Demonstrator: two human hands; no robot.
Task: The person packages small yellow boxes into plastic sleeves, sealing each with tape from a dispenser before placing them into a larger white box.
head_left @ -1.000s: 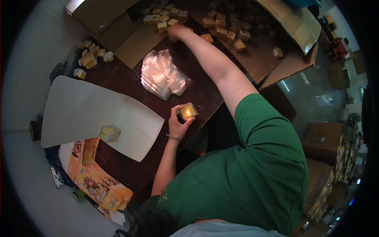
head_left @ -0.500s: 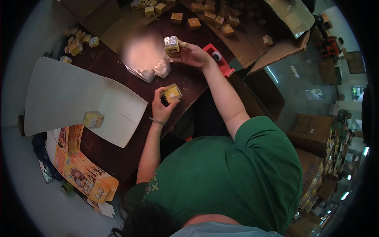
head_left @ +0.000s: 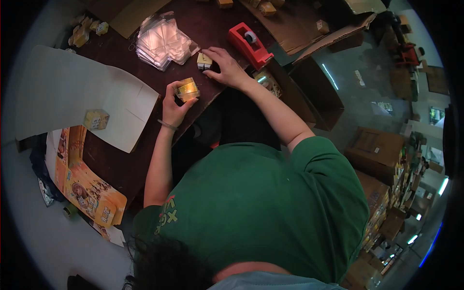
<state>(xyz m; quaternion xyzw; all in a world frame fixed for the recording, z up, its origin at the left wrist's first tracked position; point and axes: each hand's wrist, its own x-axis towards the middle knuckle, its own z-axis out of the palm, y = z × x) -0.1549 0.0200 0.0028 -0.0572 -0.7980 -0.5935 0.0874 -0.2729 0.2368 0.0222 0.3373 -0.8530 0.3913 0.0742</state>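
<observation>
My left hand (head_left: 176,103) grips a clear box (head_left: 188,90) with yellow showing inside, above the table's near edge. Fingers and thumb of my right hand (head_left: 224,66) close round a small yellow-and-white cube (head_left: 204,61), up and to the right of the clear box. Beyond both hands lies a fanned stack of flat clear plastic pieces (head_left: 163,41). A red tape dispenser (head_left: 250,46) stands right of my right hand.
A pale sheet (head_left: 63,92) at the left bears a clear box (head_left: 96,119) with cubes inside. Orange printed packaging (head_left: 92,193) lies below it. Yellow cubes (head_left: 81,35) sit at the back left. Cardboard flaps (head_left: 295,29) and an open carton (head_left: 316,94) are on the right.
My right hand has come back from the cubes at the far side, bringing one cube near the left hand's clear box. The view has shifted, and the red dispenser now shows fully.
</observation>
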